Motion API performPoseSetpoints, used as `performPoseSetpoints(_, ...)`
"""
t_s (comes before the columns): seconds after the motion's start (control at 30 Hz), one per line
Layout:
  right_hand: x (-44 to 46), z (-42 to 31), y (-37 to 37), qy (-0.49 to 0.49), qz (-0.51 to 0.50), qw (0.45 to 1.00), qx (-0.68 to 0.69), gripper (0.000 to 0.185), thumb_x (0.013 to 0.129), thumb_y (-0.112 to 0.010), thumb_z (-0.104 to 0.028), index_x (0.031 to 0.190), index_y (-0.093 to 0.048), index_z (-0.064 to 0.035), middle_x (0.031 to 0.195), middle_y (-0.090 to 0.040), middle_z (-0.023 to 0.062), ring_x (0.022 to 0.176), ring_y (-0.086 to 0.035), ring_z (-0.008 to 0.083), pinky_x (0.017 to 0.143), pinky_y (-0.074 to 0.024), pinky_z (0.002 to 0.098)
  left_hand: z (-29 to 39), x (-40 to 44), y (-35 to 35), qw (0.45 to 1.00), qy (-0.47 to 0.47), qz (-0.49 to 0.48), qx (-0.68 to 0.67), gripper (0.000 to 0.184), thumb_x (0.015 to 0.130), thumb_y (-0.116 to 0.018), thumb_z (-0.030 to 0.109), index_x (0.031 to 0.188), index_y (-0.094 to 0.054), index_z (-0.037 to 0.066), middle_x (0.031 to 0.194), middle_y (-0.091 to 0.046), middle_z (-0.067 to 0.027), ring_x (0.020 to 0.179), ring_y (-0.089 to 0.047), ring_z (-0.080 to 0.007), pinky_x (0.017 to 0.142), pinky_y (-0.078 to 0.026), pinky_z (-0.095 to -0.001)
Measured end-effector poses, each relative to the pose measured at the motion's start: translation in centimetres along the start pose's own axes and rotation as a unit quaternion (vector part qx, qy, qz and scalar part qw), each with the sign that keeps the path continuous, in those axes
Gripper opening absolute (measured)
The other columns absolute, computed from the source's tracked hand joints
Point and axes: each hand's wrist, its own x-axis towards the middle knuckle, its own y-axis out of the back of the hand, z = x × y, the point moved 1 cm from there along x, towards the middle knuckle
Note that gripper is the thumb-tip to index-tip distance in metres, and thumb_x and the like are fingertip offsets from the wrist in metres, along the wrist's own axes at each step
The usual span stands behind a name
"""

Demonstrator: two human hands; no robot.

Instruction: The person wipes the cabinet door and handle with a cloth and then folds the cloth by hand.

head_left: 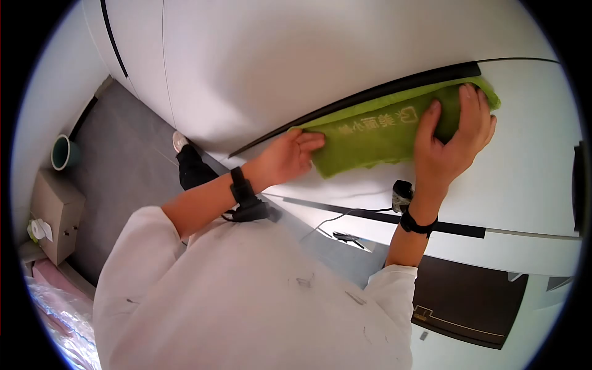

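GREEN CLOTH AT WHITE PANEL, BOTH HANDS ON IT

Green cloth [370, 142] = spread lengthwise on white panel [308, 55], upper edge running along dark strip [431, 79]; can't tell if any of it's tucked in there. Pale printed lettering + square logo on cloth, logo nearer R hand [453, 139].

R hand: on R end of cloth, fingers stretched toward strip, thumb well apart from them, so hand's wide; fingertips near upper edge. L hand [287, 159]: at L end, fingers partly bent, tips over cloth's corner; can't tell if it's pinching or just resting.

Wrists: black band w/ dark box [250, 209] on L; black band [418, 223] on R, w/ small dark device [402, 194] just beside it. Thin cable [330, 219] runs off that device.

Wearer's got white shirt [246, 296], few dark smudges on front; dark trouser leg [194, 169] + light shoe [179, 142] on gray floor [129, 135].

Bkgd, far L: teal bin [61, 152], beige cabinet [61, 216] w/ paper roll [41, 230], clear plastic wrap [61, 320] below. Lower R: dark brown panel [475, 296].
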Motion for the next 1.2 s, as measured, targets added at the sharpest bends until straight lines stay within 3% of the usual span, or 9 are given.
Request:
performPoseSetpoints(0.27,-1.1,0.5,1.1,0.0,-0.055,0.994,-0.095,0.038,0.078,-0.061,-0.011,0.116,-0.058,-0.0088,0.125,-0.058,0.0076,0.12,-0.049,0.0296,0.102,-0.0228,0.0558,-1.2,0.8,0.2,0.989,-0.114,0.042,-0.086,0.02,0.099,-0.047,0.028,0.105,-0.058,0.013,0.094,-0.069,0.0062,0.117,-0.052,-0.0155,0.08,-0.045,-0.0327)
performPoseSetpoints(0.43,-3.4,-1.1,4.4,-0.117,-0.095,0.974,-0.17,0.042,0.076,-0.06,-0.009,0.118,-0.059,-0.0054,0.127,-0.057,0.009,0.118,-0.047,0.034,0.1,-0.0258,0.057,-0.9,2.1,2.8,0.995,-0.076,-0.022,-0.067,0.016,0.097,-0.052,0.031,0.098,-0.061,0.017,0.087,-0.068,0.0072,0.113,-0.055,-0.0145,0.08,-0.045,-0.0352)
performPoseSetpoints(0.6,-10.1,-1.4,6.6,-0.333,-0.055,0.922,-0.191,0.04,0.074,-0.061,-0.005,0.114,-0.06,-0.0014,0.13,-0.053,0.0126,0.113,-0.045,0.0393,0.095,-0.0333,0.0511,0.6,2.4,3.1,0.978,0.021,-0.208,0.006,0.024,0.097,-0.047,0.039,0.106,-0.062,0.021,0.094,-0.07,0.0072,0.103,-0.06,-0.0114,0.079,-0.044,-0.0338)
performPoseSetpoints(0.7,-14.8,-2.8,7.6,-0.438,-0.083,0.865,-0.228,0.042,0.074,-0.063,-0.006,0.116,-0.058,-0.001,0.132,-0.048,0.0156,0.113,-0.043,0.0382,0.092,-0.0358,0.0485,1.0,1.6,0.7,0.987,0.017,-0.16,0.016,0.033,0.098,-0.041,0.044,0.114,-0.059,0.021,0.111,-0.066,0.0054,0.11,-0.057,-0.0125,0.082,-0.043,-0.0358)
performPoseSetpoints(0.9,-19.0,-3.8,6.1,-0.594,-0.085,0.78,-0.18,0.048,0.076,-0.062,-0.01,0.123,-0.055,-0.0012,0.105,-0.06,0.0157,0.092,-0.056,0.0337,0.075,-0.0456,0.0421,-0.5,0.1,-6.8,0.969,0.002,-0.206,0.135,0.048,0.095,-0.041,0.043,0.135,-0.047,0.016,0.147,-0.038,-0.004,0.138,-0.03,-0.0234,0.093,-0.04,-0.0455)
performPoseSetpoints(0.97,-18.9,-4.2,6.3,-0.683,-0.087,0.723,-0.055,0.059,0.081,-0.06,-0.012,0.134,-0.042,0.004,0.08,-0.065,0.0135,0.063,-0.061,0.0291,0.054,-0.0481,0.0371,0.4,0.6,-6.2,0.952,-0.02,-0.245,0.184,0.058,0.091,-0.044,0.045,0.137,-0.044,0.009,0.149,-0.036,-0.0086,0.141,-0.023,-0.0271,0.097,-0.038,-0.0493)
performPoseSetpoints(1.03,-19.2,-4.2,5.9,-0.698,0.012,0.713,0.067,0.063,0.083,-0.06,-0.012,0.138,-0.035,0.0058,0.075,-0.065,0.012,0.059,-0.06,0.0226,0.055,-0.0485,0.0338,1.1,0.0,-6.6,0.931,-0.029,-0.224,0.287,0.068,0.088,-0.048,0.053,0.135,-0.045,0.004,0.147,-0.037,-0.0136,0.14,-0.025,-0.028,0.097,-0.038,-0.0515)
performPoseSetpoints(1.1,-17.8,-3.9,5.3,-0.695,0.256,0.572,0.351,0.074,0.09,-0.061,-0.011,0.144,-0.015,0.0082,0.083,-0.058,0.0047,0.067,-0.052,0.0104,0.06,-0.0448,0.0239,1.4,0.2,-7.2,0.948,-0.026,-0.203,0.242,0.062,0.09,-0.049,0.051,0.13,-0.048,0.004,0.145,-0.038,-0.0156,0.138,-0.029,-0.0287,0.097,-0.037,-0.0492)
performPoseSetpoints(1.2,-14.8,-3.1,4.8,-0.687,0.285,0.614,0.265,0.079,0.09,-0.063,-0.012,0.145,-0.01,0.0077,0.088,-0.054,0.0037,0.074,-0.05,0.0103,0.069,-0.0428,0.021,0.9,-0.1,-6.6,0.955,-0.068,-0.046,0.285,0.05,0.093,-0.049,0.045,0.122,-0.053,0.005,0.141,-0.042,-0.0155,0.135,-0.033,-0.0279,0.098,-0.035,-0.046)
